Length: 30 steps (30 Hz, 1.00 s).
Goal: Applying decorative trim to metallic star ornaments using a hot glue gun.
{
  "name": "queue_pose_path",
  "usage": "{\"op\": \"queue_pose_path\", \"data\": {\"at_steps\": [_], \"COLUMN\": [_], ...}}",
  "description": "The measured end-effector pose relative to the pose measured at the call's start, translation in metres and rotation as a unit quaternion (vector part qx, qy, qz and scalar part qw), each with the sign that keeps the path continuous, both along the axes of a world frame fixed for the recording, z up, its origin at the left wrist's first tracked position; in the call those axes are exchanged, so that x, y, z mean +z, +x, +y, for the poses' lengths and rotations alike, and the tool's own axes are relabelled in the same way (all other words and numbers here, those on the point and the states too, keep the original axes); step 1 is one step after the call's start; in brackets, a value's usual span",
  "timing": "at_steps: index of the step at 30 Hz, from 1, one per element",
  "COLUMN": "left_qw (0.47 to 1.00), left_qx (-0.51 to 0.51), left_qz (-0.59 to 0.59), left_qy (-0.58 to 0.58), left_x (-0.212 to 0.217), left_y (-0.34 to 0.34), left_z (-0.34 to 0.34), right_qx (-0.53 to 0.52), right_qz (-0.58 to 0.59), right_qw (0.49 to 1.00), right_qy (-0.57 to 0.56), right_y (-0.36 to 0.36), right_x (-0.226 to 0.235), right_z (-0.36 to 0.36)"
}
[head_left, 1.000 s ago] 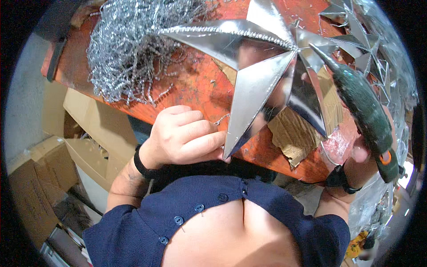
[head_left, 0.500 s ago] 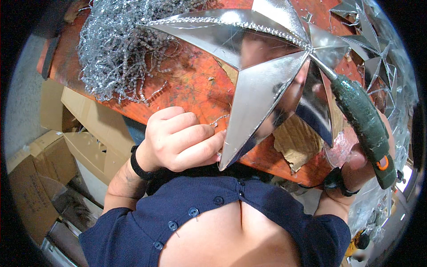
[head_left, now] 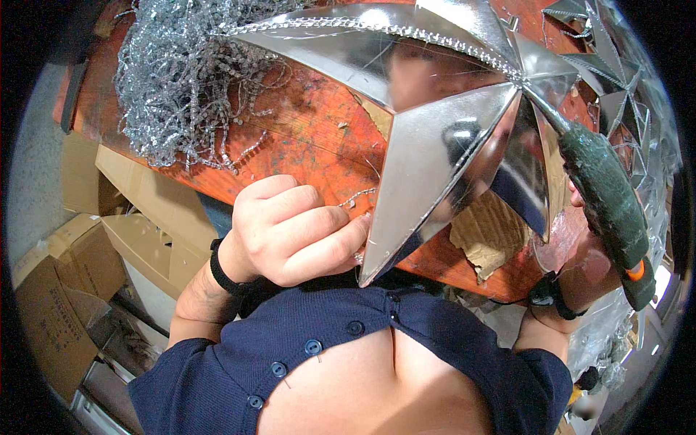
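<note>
A large silver metallic star (head_left: 442,145) stands tilted in front of me, one point toward my body. A silver bead chain (head_left: 406,35) runs along the ridge of its left point to the centre. My right hand (head_left: 591,246), mostly hidden, is closed around a dark green hot glue gun (head_left: 603,196) with an orange part. Its nozzle is at the star's centre, where the ridges meet. My left hand (head_left: 297,228) is closed beside the lower point's tip, pinching a thin silver strand whose loose part shows above the fingers.
A tangled heap of silver bead chain (head_left: 174,87) lies on the worn red table (head_left: 319,159) at the far left. More silver stars (head_left: 616,94) and clear plastic are at the right. Torn cardboard (head_left: 489,235) lies under the star; cardboard boxes (head_left: 65,290) stand on the left.
The star and glue gun have shifted slightly right in view, with the nozzle still at the centre. My left hand has barely moved. The chain heap appears a little farther left.
</note>
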<state>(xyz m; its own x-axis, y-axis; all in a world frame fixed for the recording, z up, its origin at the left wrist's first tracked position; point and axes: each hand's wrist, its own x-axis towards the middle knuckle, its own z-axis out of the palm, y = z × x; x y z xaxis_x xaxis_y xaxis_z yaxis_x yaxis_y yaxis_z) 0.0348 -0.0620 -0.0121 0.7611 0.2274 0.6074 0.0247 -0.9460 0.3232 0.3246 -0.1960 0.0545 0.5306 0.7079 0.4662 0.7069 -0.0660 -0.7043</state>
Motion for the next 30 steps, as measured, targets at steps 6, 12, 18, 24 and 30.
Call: {"op": "queue_pose_path", "data": {"at_steps": [6,12,18,24,30], "left_qw": [1.000,1.000,1.000,1.000,1.000], "left_qx": [-0.005,0.000,0.000,0.002,0.004], "left_qz": [0.005,-0.003,-0.002,-0.003,-0.008], "left_qy": [-0.003,-0.007,-0.005,-0.003,0.002], "left_x": [0.001,-0.001,-0.001,-0.002,-0.004], "left_y": [-0.001,-0.001,0.000,0.000,0.000], "left_z": [0.000,-0.001,-0.001,-0.001,-0.001], "right_qx": [0.033,0.161,0.234,0.195,0.160], "right_qz": [-0.081,-0.109,-0.049,-0.083,-0.113], "right_qw": [0.996,0.970,0.964,0.969,0.972], "right_qy": [-0.032,-0.144,-0.115,-0.125,-0.133], "right_y": [0.006,0.005,0.001,-0.005,-0.010], "right_x": [0.004,0.031,0.033,0.034,0.035], "right_z": [-0.004,0.009,0.013,0.010,0.009]}}
